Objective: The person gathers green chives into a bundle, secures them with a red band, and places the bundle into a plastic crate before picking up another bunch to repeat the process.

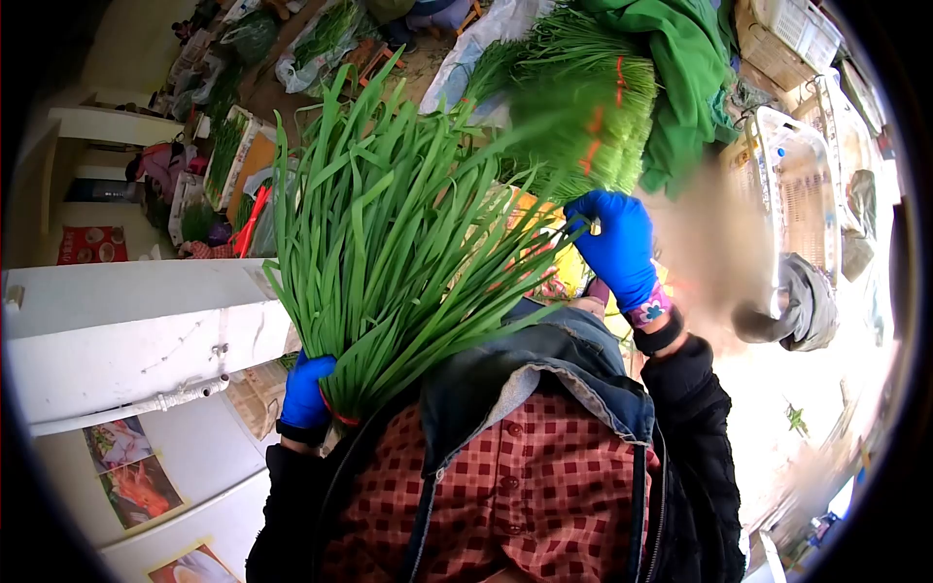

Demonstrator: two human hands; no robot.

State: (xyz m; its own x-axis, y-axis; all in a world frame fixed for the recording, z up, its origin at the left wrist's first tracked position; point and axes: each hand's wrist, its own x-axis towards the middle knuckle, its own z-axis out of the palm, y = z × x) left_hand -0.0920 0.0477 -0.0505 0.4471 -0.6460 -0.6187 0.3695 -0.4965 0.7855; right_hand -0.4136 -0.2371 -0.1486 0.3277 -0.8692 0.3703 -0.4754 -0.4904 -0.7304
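A large bunch of garlic chives fans out upward in front of my chest, its long flat leaves spreading to both sides. My left hand, in a blue glove, is closed around the base of the bunch, where a red tie shows. On the other side, my right hand, also gloved in blue, has its fingers curled together at the tips of the outer leaves. Leaf ends reach into its pinch; exactly how many it grips is hidden.
Bundles of chives with red ties lie ahead beside a green cloth. White plastic crates stand on the right. A white counter with a pipe is close on the left. Someone sits at the far top.
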